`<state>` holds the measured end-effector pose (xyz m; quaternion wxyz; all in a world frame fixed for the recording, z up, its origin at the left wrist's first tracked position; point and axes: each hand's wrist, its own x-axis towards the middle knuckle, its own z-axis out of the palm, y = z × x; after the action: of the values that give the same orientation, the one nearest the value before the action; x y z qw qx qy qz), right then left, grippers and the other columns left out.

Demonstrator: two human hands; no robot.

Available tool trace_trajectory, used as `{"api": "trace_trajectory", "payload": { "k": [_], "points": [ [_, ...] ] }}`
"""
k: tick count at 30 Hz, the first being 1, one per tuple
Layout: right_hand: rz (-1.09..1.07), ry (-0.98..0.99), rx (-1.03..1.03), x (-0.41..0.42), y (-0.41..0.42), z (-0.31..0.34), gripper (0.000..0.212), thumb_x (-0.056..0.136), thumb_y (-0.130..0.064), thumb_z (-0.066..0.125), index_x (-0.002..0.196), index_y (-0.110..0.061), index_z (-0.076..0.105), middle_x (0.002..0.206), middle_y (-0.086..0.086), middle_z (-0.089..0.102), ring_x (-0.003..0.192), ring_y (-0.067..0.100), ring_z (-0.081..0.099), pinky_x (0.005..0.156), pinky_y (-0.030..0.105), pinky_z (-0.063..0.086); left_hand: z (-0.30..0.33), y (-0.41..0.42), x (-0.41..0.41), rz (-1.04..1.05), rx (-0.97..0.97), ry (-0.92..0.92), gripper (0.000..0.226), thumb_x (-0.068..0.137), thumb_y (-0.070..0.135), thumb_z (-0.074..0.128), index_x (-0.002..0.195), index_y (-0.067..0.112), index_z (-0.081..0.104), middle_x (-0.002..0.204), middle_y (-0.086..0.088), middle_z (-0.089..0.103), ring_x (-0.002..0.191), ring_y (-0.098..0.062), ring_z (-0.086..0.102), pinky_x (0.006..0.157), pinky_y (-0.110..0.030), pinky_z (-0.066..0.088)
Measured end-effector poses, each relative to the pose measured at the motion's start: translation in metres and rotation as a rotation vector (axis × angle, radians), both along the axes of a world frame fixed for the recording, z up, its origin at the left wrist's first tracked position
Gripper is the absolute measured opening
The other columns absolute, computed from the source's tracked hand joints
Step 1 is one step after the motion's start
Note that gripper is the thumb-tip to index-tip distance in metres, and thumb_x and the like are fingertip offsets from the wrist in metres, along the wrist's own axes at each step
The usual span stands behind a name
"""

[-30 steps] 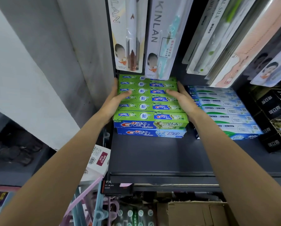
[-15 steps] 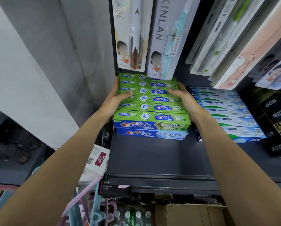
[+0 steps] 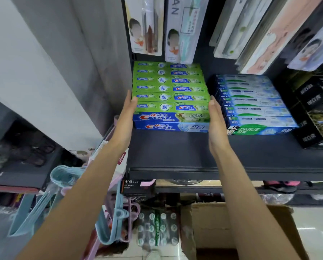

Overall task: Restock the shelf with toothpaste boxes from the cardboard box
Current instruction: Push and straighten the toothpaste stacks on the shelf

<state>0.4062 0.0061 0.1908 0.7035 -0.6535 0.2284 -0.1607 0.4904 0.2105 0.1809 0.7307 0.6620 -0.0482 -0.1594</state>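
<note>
A stack of green Crest toothpaste boxes point(image 3: 170, 89) lies at the left end of the dark shelf point(image 3: 175, 152), with a blue Crest layer underneath at the front. My left hand point(image 3: 126, 117) is flat against the stack's left end, fingers straight. My right hand point(image 3: 216, 124) is flat against its right end. Neither hand is wrapped around a box. The brown cardboard box point(image 3: 211, 226) stands on the floor below the shelf, and my right forearm hides part of it.
Blue-and-green Darlie boxes point(image 3: 254, 102) sit just right of the stack, with black boxes point(image 3: 318, 109) further right. Toothbrush packs point(image 3: 179, 29) hang above the shelf. A grey wall point(image 3: 63, 62) borders the left side. Plastic hangers point(image 3: 67, 177) and wrapped bottles point(image 3: 157, 228) are below.
Both hands have slid back from the middle of the stack to its front corners, and their fingers have straightened. The view has dropped, showing more of the cardboard box.
</note>
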Motion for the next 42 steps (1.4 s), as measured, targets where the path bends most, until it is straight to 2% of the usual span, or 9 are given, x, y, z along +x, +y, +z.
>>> {"api": "trace_trajectory", "payload": {
  "k": [3,7,11,17,24,27,32,37,42],
  "points": [
    [-0.038,-0.030,0.060,0.011,0.002,0.000,0.047,0.099,-0.033,0.045,0.144,-0.024,0.036,0.126,-0.014,0.052,0.105,-0.012,0.050,0.086,0.011,0.039,0.007,-0.004,-0.005,0.067,-0.095,0.058,0.072,0.082,0.058,0.050,0.146,0.034,0.029,0.147,0.009,0.042,0.135,-0.014,0.039,0.118,-0.047,0.016],
    [-0.035,-0.065,0.138,0.014,0.003,-0.003,0.047,0.096,-0.025,0.051,0.142,-0.023,0.039,0.126,-0.007,0.058,0.111,0.003,0.057,0.093,0.022,0.043,0.004,-0.006,-0.003,0.119,-0.118,0.074,0.050,0.091,0.044,0.050,0.140,0.039,0.037,0.141,0.010,0.049,0.129,-0.014,0.048,0.117,-0.044,0.022],
    [-0.047,-0.084,0.160,0.019,0.004,-0.003,0.048,0.097,-0.019,0.050,0.143,-0.020,0.037,0.117,-0.008,0.062,0.102,0.003,0.063,0.087,0.021,0.050,0.004,-0.014,0.000,0.138,-0.138,0.032,0.046,0.103,0.022,0.035,0.147,0.026,0.026,0.128,0.008,0.055,0.104,-0.005,0.061,0.100,-0.028,0.046],
    [-0.052,-0.067,0.116,0.018,0.003,-0.007,0.052,0.098,-0.022,0.050,0.146,-0.020,0.032,0.107,-0.017,0.064,0.095,-0.003,0.064,0.083,0.018,0.049,0.006,-0.015,0.000,0.142,-0.101,0.021,0.046,0.103,0.023,0.036,0.148,0.027,0.026,0.120,0.010,0.059,0.094,-0.001,0.064,0.084,-0.019,0.052],
    [-0.061,-0.062,0.128,0.019,0.001,-0.005,0.049,0.097,-0.018,0.050,0.144,-0.018,0.036,0.107,-0.014,0.065,0.093,-0.003,0.065,0.087,0.020,0.050,0.002,-0.016,0.000,0.137,-0.148,0.036,0.047,0.102,0.023,0.037,0.147,0.027,0.026,0.114,0.014,0.061,0.092,0.000,0.066,0.081,-0.018,0.053],
    [-0.071,-0.070,0.157,0.019,0.003,-0.004,0.050,0.097,-0.017,0.051,0.145,-0.016,0.037,0.116,-0.007,0.064,0.099,0.002,0.064,0.095,0.025,0.049,0.002,-0.014,0.002,0.134,-0.138,0.021,0.047,0.102,0.022,0.036,0.148,0.026,0.026,0.117,0.013,0.060,0.095,-0.001,0.065,0.086,-0.020,0.052],
    [-0.073,-0.082,0.187,0.021,0.007,-0.005,0.050,0.097,-0.016,0.051,0.145,-0.016,0.036,0.124,-0.002,0.062,0.107,0.007,0.063,0.099,0.030,0.047,0.001,-0.012,0.005,0.141,-0.110,0.008,0.044,0.103,0.021,0.035,0.146,0.025,0.030,0.116,0.013,0.061,0.096,-0.003,0.066,0.093,-0.025,0.051],
    [-0.066,-0.090,0.172,0.020,0.005,-0.005,0.051,0.097,-0.016,0.050,0.145,-0.015,0.035,0.107,-0.013,0.065,0.090,-0.006,0.066,0.079,0.015,0.051,0.003,-0.013,0.003,0.144,-0.093,0.015,0.045,0.103,0.023,0.035,0.147,0.027,0.027,0.115,0.014,0.061,0.100,-0.004,0.064,0.096,-0.027,0.049],
    [-0.053,-0.073,0.135,0.019,0.004,-0.004,0.052,0.096,-0.019,0.052,0.145,-0.017,0.035,0.107,-0.013,0.067,0.097,0.003,0.066,0.092,0.026,0.050,0.005,-0.011,0.004,0.126,-0.064,0.026,0.047,0.103,0.026,0.035,0.148,0.029,0.024,0.115,0.015,0.060,0.098,-0.003,0.064,0.098,-0.030,0.048]
  ]
}}
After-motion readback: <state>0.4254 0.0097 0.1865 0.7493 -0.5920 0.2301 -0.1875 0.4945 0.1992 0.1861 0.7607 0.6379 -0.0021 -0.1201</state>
